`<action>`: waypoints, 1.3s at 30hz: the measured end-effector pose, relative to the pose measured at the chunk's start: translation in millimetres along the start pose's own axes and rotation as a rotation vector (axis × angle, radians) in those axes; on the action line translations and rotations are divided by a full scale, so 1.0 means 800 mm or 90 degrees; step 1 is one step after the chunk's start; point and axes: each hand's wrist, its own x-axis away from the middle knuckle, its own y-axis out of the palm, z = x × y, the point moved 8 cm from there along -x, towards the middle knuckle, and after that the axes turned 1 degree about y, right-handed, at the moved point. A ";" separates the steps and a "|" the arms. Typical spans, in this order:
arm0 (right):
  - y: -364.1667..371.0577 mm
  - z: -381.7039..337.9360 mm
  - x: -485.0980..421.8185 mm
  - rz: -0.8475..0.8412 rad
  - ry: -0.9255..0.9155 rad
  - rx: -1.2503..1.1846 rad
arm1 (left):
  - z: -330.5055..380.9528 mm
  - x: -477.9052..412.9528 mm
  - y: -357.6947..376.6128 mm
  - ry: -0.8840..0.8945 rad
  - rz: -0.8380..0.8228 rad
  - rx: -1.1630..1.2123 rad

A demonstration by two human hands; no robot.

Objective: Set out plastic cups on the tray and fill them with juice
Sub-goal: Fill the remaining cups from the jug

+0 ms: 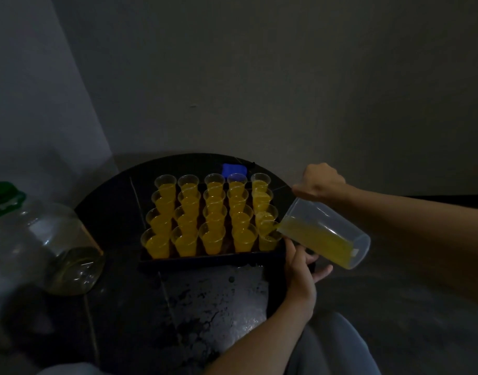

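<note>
Cups [211,212]: twenty clear plastic ones stand upright on the tray [205,259], five across by four deep, rims touching or nearly so. All hold orange-yellow juice. The level in the near-right cup [269,239] looks lower than in the cups beside it.

Tray: dark, shallow-walled, on a dark round table [110,207], slightly right of the table's middle.

Jug [327,234]: clear plastic, tipped steeply with its mouth down and to the left, directly over the near-right cup. Juice lies along its lower wall to the lip, and a thin stream [270,228] falls into that cup.

Right hand [319,182]: reaches in from the right, above the jug's far side. Fingers are curled closed on the jug near its rim. A handle, if any, is hidden behind the hand.

Left hand [300,261]: comes up from the near edge to the tray's near-right corner. Thumb lies against the tray's right wall and the fingers [321,272] wrap beyond and under the corner, gripping it.

Other items:
- A big clear bottle [56,239] with a green cap [2,193] stands near left at the table's edge, with a little pale liquid in the bottom.
- A small blue object [232,169] sits on the table just beyond the far row; lighting is too dim to identify it.
- A grey wall [259,77] is behind.
- A grey trouser leg [340,347] shows at the near right.
</note>
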 end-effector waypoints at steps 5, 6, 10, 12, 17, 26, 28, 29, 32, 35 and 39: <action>0.002 -0.003 0.002 -0.010 -0.010 0.003 | 0.000 0.003 -0.001 0.000 0.008 0.000; 0.003 -0.003 0.002 -0.011 -0.010 0.006 | -0.001 0.004 -0.001 -0.002 0.010 -0.001; 0.004 -0.006 0.003 -0.008 -0.007 0.021 | 0.000 0.004 -0.004 -0.005 0.012 -0.001; 0.002 -0.005 0.003 -0.005 -0.004 0.021 | 0.002 0.004 -0.005 -0.003 0.008 0.000; 0.002 -0.006 0.002 -0.005 -0.005 0.018 | 0.003 0.002 -0.004 -0.005 0.008 0.003; 0.007 -0.007 -0.002 -0.030 -0.010 0.016 | 0.004 0.003 -0.006 -0.003 0.015 0.000; 0.008 -0.007 -0.004 -0.030 -0.013 0.011 | 0.005 0.003 -0.006 -0.002 0.013 0.001; 0.008 -0.007 -0.005 -0.030 -0.011 0.007 | 0.006 0.003 -0.005 -0.001 0.013 0.001; 0.008 -0.005 -0.007 -0.031 -0.008 0.004 | 0.007 0.004 -0.005 -0.006 0.013 0.005; 0.008 -0.005 -0.009 -0.032 -0.009 0.009 | 0.008 0.005 -0.004 -0.007 0.012 0.005; 0.008 -0.009 -0.009 -0.042 -0.015 0.021 | 0.009 0.004 -0.003 -0.007 0.021 0.002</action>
